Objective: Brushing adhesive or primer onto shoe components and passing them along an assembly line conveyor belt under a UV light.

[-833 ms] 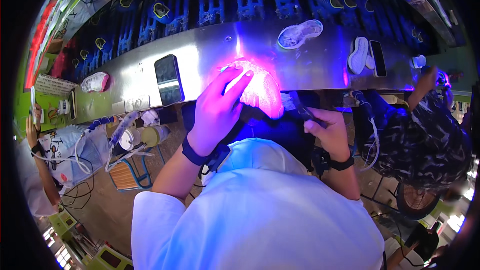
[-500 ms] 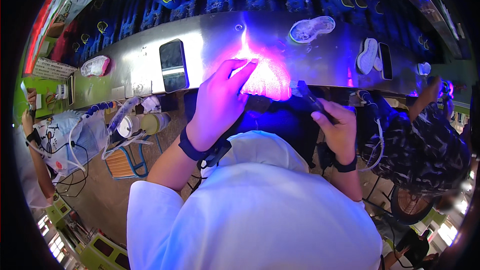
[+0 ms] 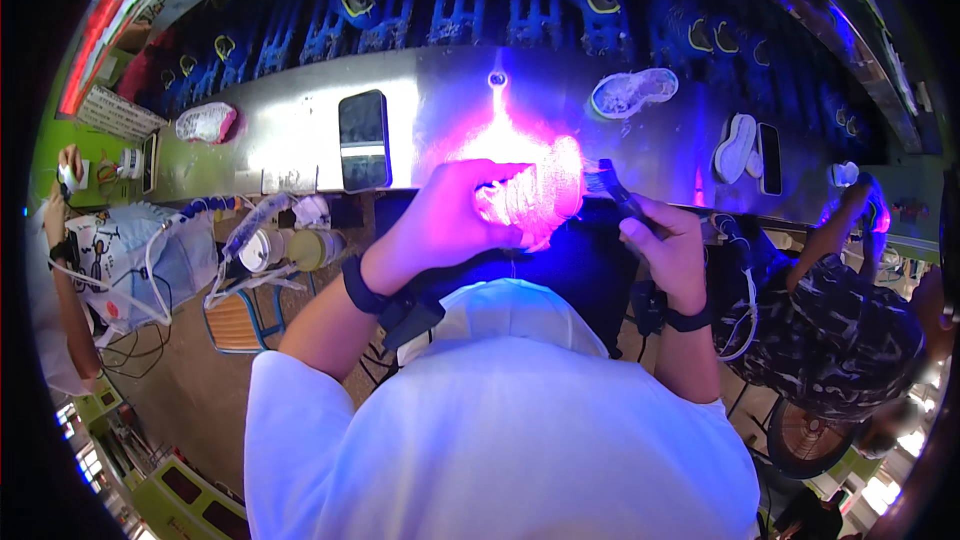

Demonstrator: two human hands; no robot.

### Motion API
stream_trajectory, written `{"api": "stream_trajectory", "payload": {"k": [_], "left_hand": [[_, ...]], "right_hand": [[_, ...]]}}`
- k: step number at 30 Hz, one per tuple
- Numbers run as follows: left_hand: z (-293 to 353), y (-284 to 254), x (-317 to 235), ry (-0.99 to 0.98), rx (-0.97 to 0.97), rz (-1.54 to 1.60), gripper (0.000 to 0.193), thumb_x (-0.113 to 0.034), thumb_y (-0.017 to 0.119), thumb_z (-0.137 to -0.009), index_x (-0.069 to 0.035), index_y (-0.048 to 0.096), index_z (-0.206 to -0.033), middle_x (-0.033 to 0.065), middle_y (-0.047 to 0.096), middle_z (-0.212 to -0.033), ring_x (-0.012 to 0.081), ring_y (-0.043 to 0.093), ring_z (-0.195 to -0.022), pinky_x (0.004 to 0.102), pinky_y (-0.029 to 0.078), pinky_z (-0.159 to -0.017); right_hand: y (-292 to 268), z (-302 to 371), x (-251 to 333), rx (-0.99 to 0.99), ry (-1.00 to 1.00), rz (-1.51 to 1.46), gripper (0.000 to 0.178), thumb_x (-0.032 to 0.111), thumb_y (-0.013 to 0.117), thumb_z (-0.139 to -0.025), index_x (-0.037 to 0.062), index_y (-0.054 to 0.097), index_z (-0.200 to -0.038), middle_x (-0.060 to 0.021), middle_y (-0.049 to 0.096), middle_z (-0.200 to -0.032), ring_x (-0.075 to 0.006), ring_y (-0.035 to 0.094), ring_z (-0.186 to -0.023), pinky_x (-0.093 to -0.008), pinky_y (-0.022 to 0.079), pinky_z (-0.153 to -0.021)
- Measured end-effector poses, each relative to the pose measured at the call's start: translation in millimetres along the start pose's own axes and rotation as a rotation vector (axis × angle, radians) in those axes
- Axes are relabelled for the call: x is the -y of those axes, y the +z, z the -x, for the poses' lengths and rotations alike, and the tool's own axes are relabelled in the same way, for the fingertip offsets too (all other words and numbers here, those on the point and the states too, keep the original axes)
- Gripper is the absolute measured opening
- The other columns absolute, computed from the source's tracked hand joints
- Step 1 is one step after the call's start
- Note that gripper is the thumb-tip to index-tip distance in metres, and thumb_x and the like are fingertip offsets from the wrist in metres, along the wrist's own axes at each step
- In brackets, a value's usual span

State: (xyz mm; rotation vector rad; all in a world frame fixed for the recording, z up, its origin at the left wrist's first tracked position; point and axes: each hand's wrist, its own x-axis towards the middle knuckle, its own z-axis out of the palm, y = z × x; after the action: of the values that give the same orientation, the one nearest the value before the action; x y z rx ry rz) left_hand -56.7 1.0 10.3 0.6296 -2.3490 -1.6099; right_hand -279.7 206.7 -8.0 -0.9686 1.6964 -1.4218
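Note:
My left hand [image 3: 445, 215] is wrapped around a shoe [image 3: 545, 190] at the near edge of the metal bench. Strong pink-violet light washes out much of the shoe's detail, though a textured surface and a rounded rim show. My right hand [image 3: 668, 245] grips the dark handle of a brush [image 3: 610, 185]. The bristles point up and left, close beside the shoe's right side; whether they touch it I cannot tell.
On the metal bench [image 3: 290, 100] lie a black phone [image 3: 364, 140], a pale shoe sole [image 3: 634, 93], white soles [image 3: 735, 148] and another phone [image 3: 769, 160]. A blue-lit rack [image 3: 450, 0] runs behind. Jars [image 3: 315, 249] and a stool [image 3: 235, 322] stand lower left. Co-workers sit on both sides.
The shoe has been turned in my left hand, its rim now facing right instead of toward me. My left hand has shifted nearer to me; the brush stays to the right.

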Motion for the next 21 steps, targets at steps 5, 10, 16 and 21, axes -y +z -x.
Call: {"api": "stream_trajectory", "payload": {"k": [5,10,16,21], "left_hand": [[-0.5,9.8,2.1,-0.059,0.045,0.109,0.076,-0.021,0.09,-0.069,0.005,0.06,-0.134,0.0199,0.068,-0.127,0.0272,0.065,-0.119,0.0379,0.049,-0.104],[-5.6,3.6,-11.7,-0.035,0.036,0.149,0.068,-0.018,0.092,-0.071,0.003,0.063,-0.13,0.0089,0.073,-0.115,0.0151,0.067,-0.104,0.0323,0.051,-0.096],[-8.7,-9.5,-20.2,-0.019,0.076,0.144,0.063,-0.02,0.091,-0.072,0.003,0.066,-0.126,0.0082,0.073,-0.112,0.0157,0.067,-0.102,0.0317,0.051,-0.096],[-1.2,-11.8,-22.8,-0.081,0.005,0.214,0.05,-0.028,0.087,-0.079,0.003,0.07,-0.114,0.0083,0.074,-0.102,0.0159,0.069,-0.093,0.0314,0.053,-0.084]], "right_hand": [[-5.3,-16.2,21.5,-0.009,0.078,0.085,0.033,0.007,0.075,-0.09,-0.0028,0.07,-0.121,-0.0012,0.068,-0.087,-0.008,0.061,-0.074,-0.0233,0.049,-0.069],[-11.7,-23.6,34.1,-0.003,-0.083,0.208,0.03,0.004,0.075,-0.088,-0.0018,0.072,-0.118,-0.0011,0.069,-0.086,-0.0074,0.061,-0.074,-0.0232,0.048,-0.069],[-15.3,-26.0,44.1,0.052,-0.061,0.213,0.029,0.009,0.075,-0.089,0.0002,0.073,-0.117,-0.0074,0.074,-0.093,-0.0113,0.066,-0.084,-0.026,0.051,-0.077],[-1.2,-20.4,35.9,0.042,-0.082,0.171,0.03,0.005,0.076,-0.088,-0.0008,0.072,-0.117,-0.0043,0.072,-0.09,-0.0097,0.063,-0.078,-0.0248,0.05,-0.072]]}}
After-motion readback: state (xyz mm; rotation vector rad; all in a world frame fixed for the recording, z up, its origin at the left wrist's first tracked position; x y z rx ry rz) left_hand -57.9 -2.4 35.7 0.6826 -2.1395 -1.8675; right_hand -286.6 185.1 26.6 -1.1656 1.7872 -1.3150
